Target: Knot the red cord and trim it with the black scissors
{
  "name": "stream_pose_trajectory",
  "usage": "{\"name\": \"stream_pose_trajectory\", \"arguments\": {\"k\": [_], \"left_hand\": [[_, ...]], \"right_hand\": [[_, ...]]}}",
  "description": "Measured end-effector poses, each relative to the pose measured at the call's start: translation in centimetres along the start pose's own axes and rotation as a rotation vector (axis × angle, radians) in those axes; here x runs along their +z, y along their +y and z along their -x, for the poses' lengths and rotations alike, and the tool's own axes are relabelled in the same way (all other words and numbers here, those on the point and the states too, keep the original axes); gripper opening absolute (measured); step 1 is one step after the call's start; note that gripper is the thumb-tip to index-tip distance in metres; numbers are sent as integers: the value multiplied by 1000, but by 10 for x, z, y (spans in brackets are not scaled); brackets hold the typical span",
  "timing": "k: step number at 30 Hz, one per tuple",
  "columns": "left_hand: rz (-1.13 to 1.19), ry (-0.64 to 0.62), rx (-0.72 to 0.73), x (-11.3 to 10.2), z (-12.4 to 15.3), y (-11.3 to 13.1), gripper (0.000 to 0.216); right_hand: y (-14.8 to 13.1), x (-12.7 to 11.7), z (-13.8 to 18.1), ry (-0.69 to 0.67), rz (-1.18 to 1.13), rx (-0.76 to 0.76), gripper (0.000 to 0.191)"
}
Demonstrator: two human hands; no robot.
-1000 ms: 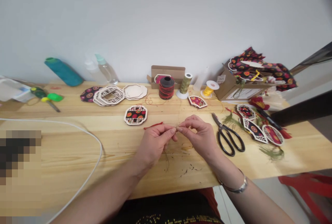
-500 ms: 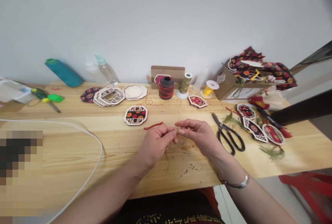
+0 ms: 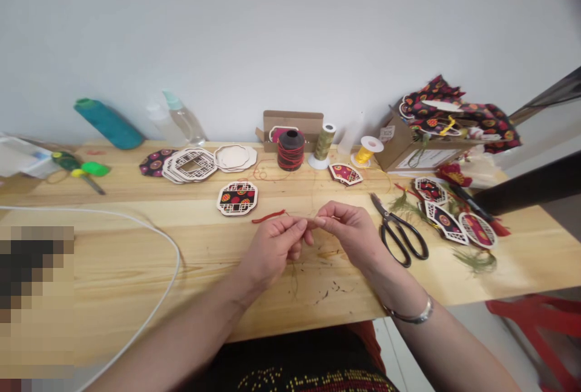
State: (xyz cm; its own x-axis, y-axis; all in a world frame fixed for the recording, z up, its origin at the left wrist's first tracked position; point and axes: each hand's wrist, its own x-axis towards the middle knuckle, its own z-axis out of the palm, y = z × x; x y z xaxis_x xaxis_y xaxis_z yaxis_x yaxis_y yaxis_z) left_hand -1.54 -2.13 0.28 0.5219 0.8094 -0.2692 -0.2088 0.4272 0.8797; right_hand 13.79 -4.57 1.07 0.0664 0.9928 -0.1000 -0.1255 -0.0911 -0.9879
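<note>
Pinch: our left hand (image 3: 275,245) and right hand (image 3: 348,231) close fingertip to fingertip, apparently on thin thread (image 3: 295,278).
Thread: mid-scene, over the near bench (image 3: 200,259).
Feel: likely light, limp; best held by its ends.

- A thin thread (image 3: 295,280), dull green, is pinched at the fingertips of the left hand (image 3: 272,250) and the right hand (image 3: 353,236), which meet above the tabletop; the stretch between them is mostly hidden by the fingers.
- Its loose part dangles below the left hand's curled fingers in a slack, slightly bent line (too fine to follow to its end).
- A short red cord (image 3: 267,216) lies slantwise just beyond the left hand, narrow and nearly straight; whether it touches the knuckles is unclear.
</note>
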Motion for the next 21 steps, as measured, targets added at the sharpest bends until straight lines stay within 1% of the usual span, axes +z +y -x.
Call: {"name": "stream_pose_trajectory", "arguments": {"k": [6,11,13,15,18,19,21], "left_hand": [[3,-14,-65,1,0,0,20],[-24,-20,-48,-1,0,-3,19],[-41,-16,-16,-2,0,-3,16],[-70,19,50,-3,0,-2,15],[-108,99,189,-6,-1,-1,14],[-105,118,228,-6,-1,-1,11],[-81,142,296,-7,-2,0,7]], "right_hand": [[0,-1,-1,21,62,-11,14],[-5,3,1,19,81,-17,14],[-7,4,1,14,125,-46,15],[-9,2,-1,26,241,-121,13],[-10,-5,-4,87,569,-277,15],[-10,-7,-5,100,685,-307,22],[-10,-9,-6,68,852,-298,46]]}}
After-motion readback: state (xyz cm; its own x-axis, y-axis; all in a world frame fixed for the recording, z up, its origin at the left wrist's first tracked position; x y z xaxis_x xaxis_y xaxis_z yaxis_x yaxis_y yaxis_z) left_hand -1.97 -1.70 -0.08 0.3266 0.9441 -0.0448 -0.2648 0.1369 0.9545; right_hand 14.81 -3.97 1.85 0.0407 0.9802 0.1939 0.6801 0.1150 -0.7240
